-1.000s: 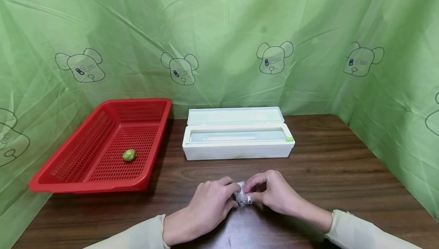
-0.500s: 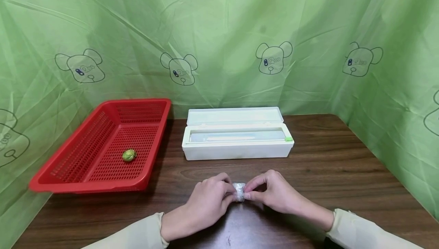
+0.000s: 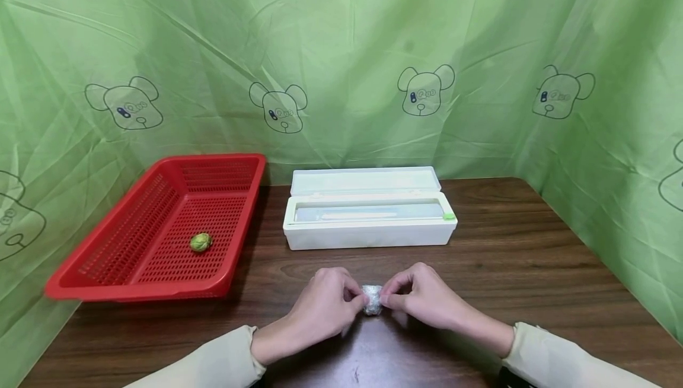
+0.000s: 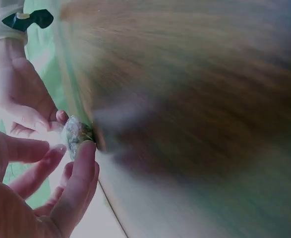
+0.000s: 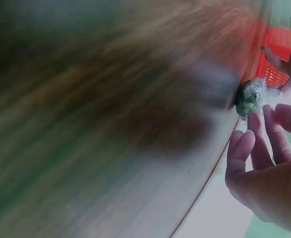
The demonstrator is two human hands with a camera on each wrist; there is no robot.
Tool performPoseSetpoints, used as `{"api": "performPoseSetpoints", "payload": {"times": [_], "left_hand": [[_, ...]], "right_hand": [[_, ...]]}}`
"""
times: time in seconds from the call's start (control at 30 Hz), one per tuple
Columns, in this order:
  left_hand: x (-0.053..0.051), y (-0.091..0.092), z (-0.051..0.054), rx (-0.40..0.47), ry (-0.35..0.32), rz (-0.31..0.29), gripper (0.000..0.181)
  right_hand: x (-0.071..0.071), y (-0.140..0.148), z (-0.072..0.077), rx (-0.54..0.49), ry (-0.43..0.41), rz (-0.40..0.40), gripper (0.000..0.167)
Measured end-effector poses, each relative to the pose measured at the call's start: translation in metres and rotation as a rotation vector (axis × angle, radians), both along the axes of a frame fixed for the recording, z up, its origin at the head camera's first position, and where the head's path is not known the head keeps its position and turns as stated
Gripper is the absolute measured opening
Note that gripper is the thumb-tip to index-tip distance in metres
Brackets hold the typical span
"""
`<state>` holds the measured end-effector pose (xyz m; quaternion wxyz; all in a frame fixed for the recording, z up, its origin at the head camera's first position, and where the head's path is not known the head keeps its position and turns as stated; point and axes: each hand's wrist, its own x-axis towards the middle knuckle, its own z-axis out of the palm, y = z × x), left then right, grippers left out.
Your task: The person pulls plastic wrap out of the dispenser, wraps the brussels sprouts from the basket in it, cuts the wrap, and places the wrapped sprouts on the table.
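A small Brussels sprout wrapped in crinkled cling film (image 3: 372, 300) sits on the table between my two hands. My left hand (image 3: 326, 305) pinches its left side, thumb and fingers bent close together. On the opposite side, the thumb and forefinger of my right hand (image 3: 427, 298) pinch the film. In the left wrist view, green shows through the clear wrapped sprout (image 4: 78, 135), with the left thumb (image 4: 81, 168) against it. The right wrist view shows the wrapped sprout (image 5: 251, 98) beside the right fingers. A bare Brussels sprout (image 3: 200, 242) lies in the red basket (image 3: 141, 291).
Behind the hands stands a long white cling film box (image 3: 370, 236), its clear lid (image 3: 365, 181) raised and a green slider (image 3: 450, 216) at its right end. The brown wooden table (image 3: 512, 245) meets a green curtain (image 3: 341, 50) at the back and sides.
The loose film has been pressed into a smaller, rounder bundle around the sprout. My left fingers have shifted their grip on its side; the right hand has barely moved. Box and basket are unchanged.
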<state>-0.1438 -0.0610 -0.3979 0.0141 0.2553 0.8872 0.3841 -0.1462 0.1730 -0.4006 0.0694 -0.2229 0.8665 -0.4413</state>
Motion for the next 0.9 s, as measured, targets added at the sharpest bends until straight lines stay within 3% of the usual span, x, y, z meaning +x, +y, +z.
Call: {"api": "performPoseSetpoints", "payload": {"times": [0.2, 0.5, 0.6, 0.77, 0.9], "left_hand": [[-0.005, 0.004, 0.0, 0.035, -0.081, 0.014, 0.02], [-0.005, 0.012, 0.0, 0.04, -0.007, -0.001, 0.014], [-0.004, 0.011, 0.001, 0.035, 0.006, 0.0, 0.013], [-0.002, 0.01, 0.001, 0.02, 0.03, 0.003, 0.012], [0.0, 0.008, 0.002, 0.021, 0.036, -0.008, 0.013]], "right_hand": [[-0.003, -0.004, -0.002, 0.033, -0.058, -0.02, 0.015], [-0.001, -0.003, 0.001, 0.026, -0.104, -0.096, 0.01], [0.002, -0.003, 0.004, 0.007, -0.021, -0.106, 0.018], [0.005, -0.009, 0.001, -0.029, 0.165, -0.029, 0.014], [0.005, -0.013, -0.002, -0.032, 0.215, -0.008, 0.013]]}}
